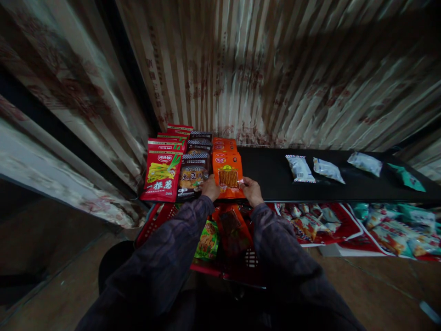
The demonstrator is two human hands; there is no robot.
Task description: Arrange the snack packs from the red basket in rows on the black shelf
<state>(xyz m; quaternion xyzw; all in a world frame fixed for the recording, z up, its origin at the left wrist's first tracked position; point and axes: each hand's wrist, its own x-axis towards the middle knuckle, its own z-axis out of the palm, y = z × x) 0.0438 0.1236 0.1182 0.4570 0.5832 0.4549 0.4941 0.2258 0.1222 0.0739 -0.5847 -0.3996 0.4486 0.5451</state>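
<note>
An orange snack packet [228,177] with a picture of brown strips lies at the front of the black shelf [265,172], overlapping another orange packet [223,145] behind it. My left hand [211,187] grips its lower left edge, the fingers partly hidden. My right hand [252,190] pinches the lower right edge between thumb and fingers. To the left stand rows of dark brown potato chip packets [193,172] and red snack packets [163,172]. Below my forearms, a red basket [206,269] contains more orange packets [234,227] and a green packet [207,240].
Several small white packets [299,168] and a teal one [406,177] lie spread along the right of the shelf. Boxes of small wrapped snacks [313,223] sit lower right. Corrugated sheeting [241,82] rises behind; a black post [127,59] stands left.
</note>
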